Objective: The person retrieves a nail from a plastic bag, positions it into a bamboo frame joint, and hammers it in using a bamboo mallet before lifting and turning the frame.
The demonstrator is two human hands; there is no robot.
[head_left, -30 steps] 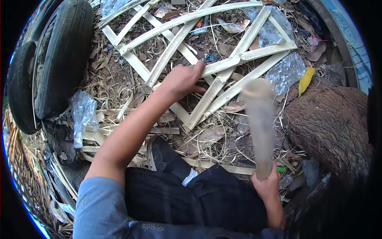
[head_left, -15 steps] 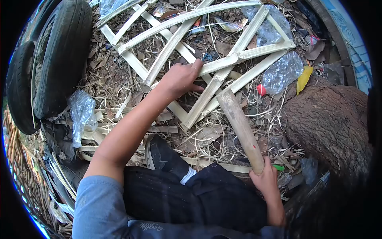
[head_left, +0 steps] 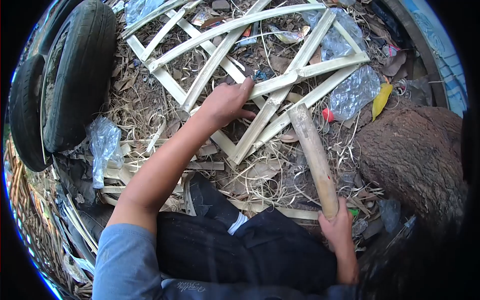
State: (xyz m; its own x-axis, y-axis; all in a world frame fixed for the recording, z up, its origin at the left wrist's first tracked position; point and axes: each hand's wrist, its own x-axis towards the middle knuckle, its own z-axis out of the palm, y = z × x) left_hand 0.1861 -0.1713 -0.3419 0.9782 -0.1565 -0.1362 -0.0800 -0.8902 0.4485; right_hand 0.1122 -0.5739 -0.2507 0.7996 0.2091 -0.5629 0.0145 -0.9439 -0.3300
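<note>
My left hand (head_left: 227, 104) is closed on a pale split bamboo strip (head_left: 310, 71), part of a lattice of crossed bamboo strips on the ground. Its fingertips are partly hidden under the strip. Low on the right, my right hand (head_left: 338, 226) grips the lower end of a thick round wooden stick (head_left: 316, 162). The stick slants up and to the left, its top end close to the lattice's lower right strip (head_left: 312, 102); whether they touch I cannot tell. One long curved strip (head_left: 235, 24) spans the far part of the lattice.
Old tyres (head_left: 80, 75) stand at the left. A thick tree trunk base (head_left: 410, 155) takes up the right side. Clear plastic bottles (head_left: 356, 92), a plastic bag (head_left: 105, 147), a yellow leaf (head_left: 382, 101) and bamboo shavings (head_left: 270, 175) litter the soil.
The stick's top end has shifted right and slightly up, and the stick stands a little steeper. My right hand has moved slightly right. My left hand keeps its place on the strip.
</note>
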